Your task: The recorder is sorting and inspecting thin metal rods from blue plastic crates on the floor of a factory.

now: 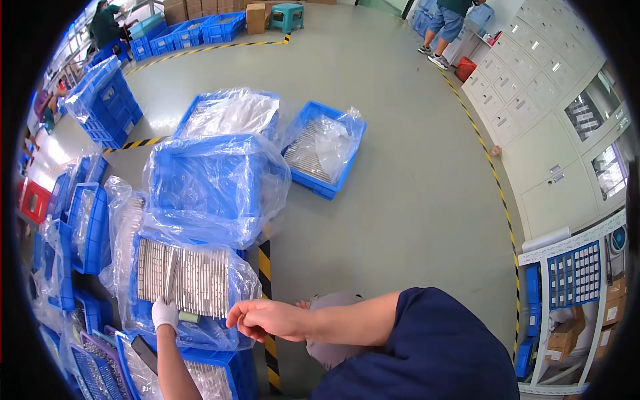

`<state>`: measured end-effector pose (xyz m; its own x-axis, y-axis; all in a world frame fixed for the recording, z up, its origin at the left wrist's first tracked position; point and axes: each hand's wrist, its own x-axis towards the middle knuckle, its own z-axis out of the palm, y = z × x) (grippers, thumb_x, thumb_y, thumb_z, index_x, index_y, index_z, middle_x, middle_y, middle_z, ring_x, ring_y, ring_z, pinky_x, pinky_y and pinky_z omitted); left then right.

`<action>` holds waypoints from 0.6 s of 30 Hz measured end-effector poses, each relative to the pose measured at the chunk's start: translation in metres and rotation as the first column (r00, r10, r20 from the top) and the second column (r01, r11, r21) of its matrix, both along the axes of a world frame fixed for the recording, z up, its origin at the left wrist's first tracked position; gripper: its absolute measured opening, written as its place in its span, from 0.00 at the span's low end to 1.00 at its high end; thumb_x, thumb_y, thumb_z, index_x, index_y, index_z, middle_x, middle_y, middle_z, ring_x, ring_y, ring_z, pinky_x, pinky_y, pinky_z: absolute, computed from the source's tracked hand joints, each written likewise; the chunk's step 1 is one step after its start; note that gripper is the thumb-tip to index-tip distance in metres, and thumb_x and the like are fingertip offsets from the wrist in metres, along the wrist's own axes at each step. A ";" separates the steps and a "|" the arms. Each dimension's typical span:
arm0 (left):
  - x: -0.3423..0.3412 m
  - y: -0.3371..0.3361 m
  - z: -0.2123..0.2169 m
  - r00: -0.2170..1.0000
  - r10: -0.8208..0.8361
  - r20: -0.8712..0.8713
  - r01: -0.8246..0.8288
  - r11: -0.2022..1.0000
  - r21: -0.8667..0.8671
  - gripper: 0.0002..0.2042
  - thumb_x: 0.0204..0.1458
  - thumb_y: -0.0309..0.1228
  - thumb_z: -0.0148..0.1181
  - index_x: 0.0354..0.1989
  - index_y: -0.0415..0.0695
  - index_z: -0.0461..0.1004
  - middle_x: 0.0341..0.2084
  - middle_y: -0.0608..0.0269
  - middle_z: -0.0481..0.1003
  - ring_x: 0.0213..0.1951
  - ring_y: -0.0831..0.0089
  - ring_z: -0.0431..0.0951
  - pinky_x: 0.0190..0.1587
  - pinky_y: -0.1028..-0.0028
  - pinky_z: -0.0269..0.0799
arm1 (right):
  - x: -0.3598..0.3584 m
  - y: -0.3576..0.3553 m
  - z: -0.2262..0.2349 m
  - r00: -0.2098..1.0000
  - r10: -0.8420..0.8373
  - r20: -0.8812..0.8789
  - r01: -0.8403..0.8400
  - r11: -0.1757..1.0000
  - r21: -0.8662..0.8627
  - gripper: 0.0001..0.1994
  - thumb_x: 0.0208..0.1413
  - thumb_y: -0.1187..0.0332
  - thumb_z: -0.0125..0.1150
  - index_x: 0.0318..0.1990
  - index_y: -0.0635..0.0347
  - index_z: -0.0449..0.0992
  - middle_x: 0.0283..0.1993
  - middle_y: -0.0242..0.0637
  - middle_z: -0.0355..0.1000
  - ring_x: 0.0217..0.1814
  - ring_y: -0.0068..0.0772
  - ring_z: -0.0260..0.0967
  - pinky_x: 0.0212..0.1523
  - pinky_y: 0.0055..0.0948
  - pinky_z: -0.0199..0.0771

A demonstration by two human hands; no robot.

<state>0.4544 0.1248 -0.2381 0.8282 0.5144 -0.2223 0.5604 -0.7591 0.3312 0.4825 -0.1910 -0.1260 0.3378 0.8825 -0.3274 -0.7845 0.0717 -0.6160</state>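
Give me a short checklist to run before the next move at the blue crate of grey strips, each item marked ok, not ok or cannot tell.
1. Gloved left hand has a grip on a strip in the blue crate: ok.
2. Bare right hand empty: ok.
3. Plastic liner pulled open over the strips: ok.
4. Strips lying in even rows: ok.
5. Strip count: cannot tell.

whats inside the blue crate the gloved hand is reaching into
Rows of thin silver strips fill the blue crate, lined with a clear plastic bag. The gloved left hand grips a few strips. Anything beneath the top layer is hidden.
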 end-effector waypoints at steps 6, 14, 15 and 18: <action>-0.062 -0.017 0.042 0.891 0.417 0.180 -0.144 0.635 -0.759 0.05 0.48 0.31 0.48 0.24 0.44 0.64 0.10 0.71 0.61 0.08 0.84 0.57 0.10 0.84 0.50 | -0.014 0.009 -0.002 0.948 0.104 0.301 -0.103 0.994 -0.021 0.14 0.49 0.75 0.41 0.45 0.62 0.64 0.40 0.34 0.67 0.26 0.16 0.60 0.28 0.15 0.61; -0.174 -0.096 0.112 0.726 0.612 0.313 0.172 0.280 -0.945 0.06 0.46 0.25 0.50 0.32 0.39 0.65 0.17 0.64 0.66 0.12 0.82 0.60 0.13 0.85 0.54 | -0.042 0.038 -0.009 0.555 0.251 0.793 -0.101 0.967 -0.235 0.21 0.46 0.76 0.43 0.52 0.58 0.61 0.38 0.36 0.69 0.31 0.21 0.66 0.35 0.22 0.66; -0.175 -0.118 0.127 0.664 0.672 0.328 0.129 0.329 -0.935 0.06 0.46 0.26 0.51 0.31 0.39 0.66 0.16 0.66 0.66 0.12 0.83 0.60 0.13 0.84 0.53 | -0.043 0.040 -0.020 0.565 0.247 0.787 -0.087 0.967 -0.241 0.18 0.47 0.74 0.45 0.49 0.59 0.63 0.38 0.36 0.69 0.31 0.22 0.66 0.35 0.21 0.67; -0.198 -0.125 0.139 0.680 0.615 0.399 0.224 0.343 -0.912 0.09 0.47 0.30 0.51 0.31 0.36 0.67 0.14 0.65 0.65 0.13 0.80 0.61 0.15 0.83 0.54 | -0.066 0.040 -0.022 0.750 0.270 0.603 -0.146 0.958 -0.247 0.14 0.48 0.70 0.50 0.44 0.59 0.66 0.30 0.35 0.70 0.27 0.21 0.67 0.29 0.19 0.67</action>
